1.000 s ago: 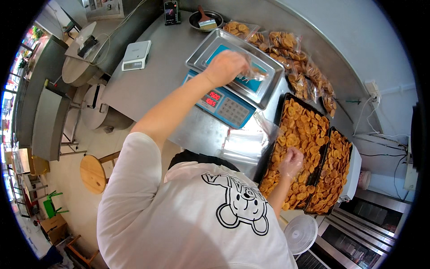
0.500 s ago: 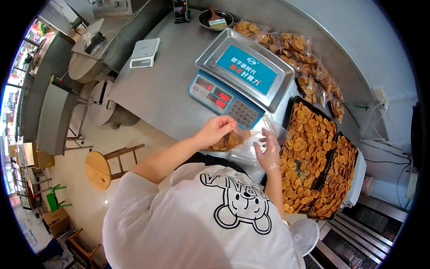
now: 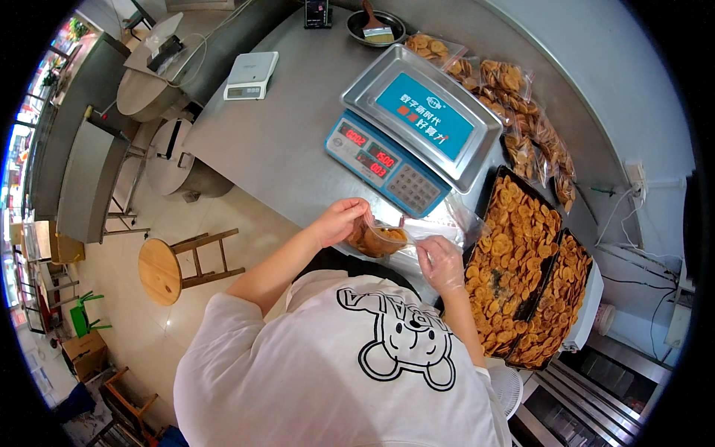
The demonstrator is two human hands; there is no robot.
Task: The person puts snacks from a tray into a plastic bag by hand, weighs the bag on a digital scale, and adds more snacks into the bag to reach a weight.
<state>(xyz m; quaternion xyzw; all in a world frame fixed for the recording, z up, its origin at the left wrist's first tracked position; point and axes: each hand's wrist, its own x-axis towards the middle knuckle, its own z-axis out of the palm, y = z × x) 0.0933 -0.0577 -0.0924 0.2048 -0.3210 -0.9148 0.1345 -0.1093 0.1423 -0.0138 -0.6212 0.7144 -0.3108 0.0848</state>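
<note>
Between my hands, at the table's near edge, is a clear plastic bag [image 3: 377, 241] with round brown crisps inside, its mouth spread. My bare left hand [image 3: 340, 222] pinches the bag's left rim. Opposite it, my right hand [image 3: 441, 265], in a thin clear glove, grips the bag's right rim between thumb and fingers. Flat clear bags [image 3: 445, 222] lie on the table just beyond my right hand. Farther off stands a blue price scale [image 3: 387, 170] with a steel pan [image 3: 424, 115]; nothing lies on the pan.
Two black baking trays [image 3: 538, 302] full of crisps sit to the right. Filled bags [image 3: 514, 100] are piled behind the scale. A small white scale [image 3: 252, 74], a dark bowl [image 3: 376, 28] with a brush [image 3: 377, 31] and a phone [image 3: 317, 13] stand farther back. A wooden stool [image 3: 160, 272] is left.
My right hand has come down and closed on the bag's rim. The mouth of the bag has been pulled wider, and my left hand has shifted slightly left.
</note>
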